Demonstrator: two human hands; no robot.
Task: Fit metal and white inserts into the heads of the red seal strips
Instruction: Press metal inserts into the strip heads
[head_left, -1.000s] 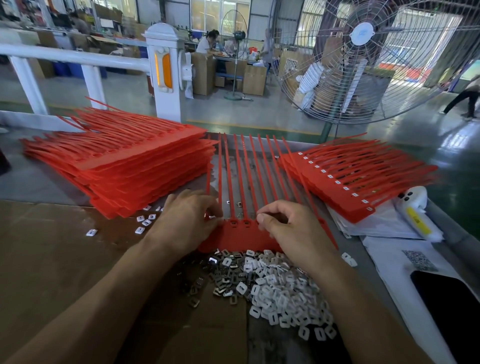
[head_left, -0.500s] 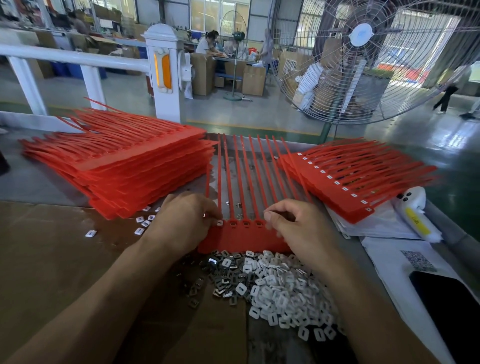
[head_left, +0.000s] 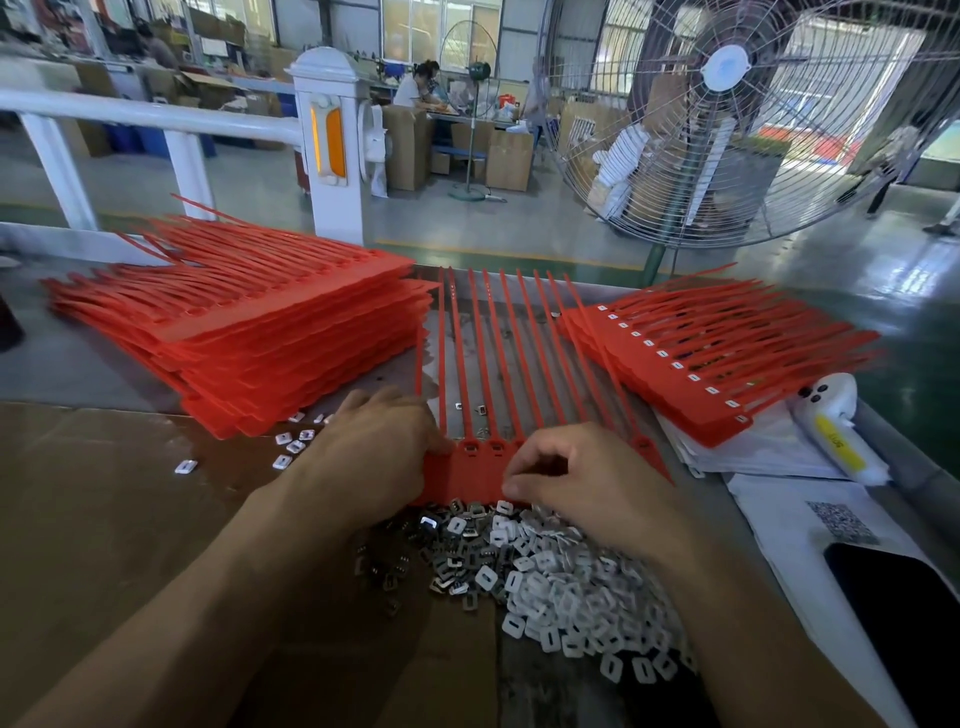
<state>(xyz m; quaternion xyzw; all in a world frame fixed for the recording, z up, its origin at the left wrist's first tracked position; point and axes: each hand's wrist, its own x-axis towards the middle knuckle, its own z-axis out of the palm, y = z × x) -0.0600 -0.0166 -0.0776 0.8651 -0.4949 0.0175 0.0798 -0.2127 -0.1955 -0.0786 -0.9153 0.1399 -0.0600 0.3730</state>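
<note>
A factory hall, a big fan (head_left: 727, 124) behind the bench (head_left: 88, 364). On the left sits a tall stack of red strips (head_left: 249, 332). The left hand (head_left: 374, 447) lies with fingers curled over the left end of the strip set (head_left: 467, 473); whether it pinches an insert I cannot tell. The right hand (head_left: 582, 478) curls over the heads, fingertips drawn together, its hold hidden. Metal inserts (head_left: 447, 545) and white inserts (head_left: 571, 597) are heaped just below, and the finished stack (head_left: 691, 364) sits right. A tilted insert might jam in its head, or a brushing wrist scatter the heap
</note>
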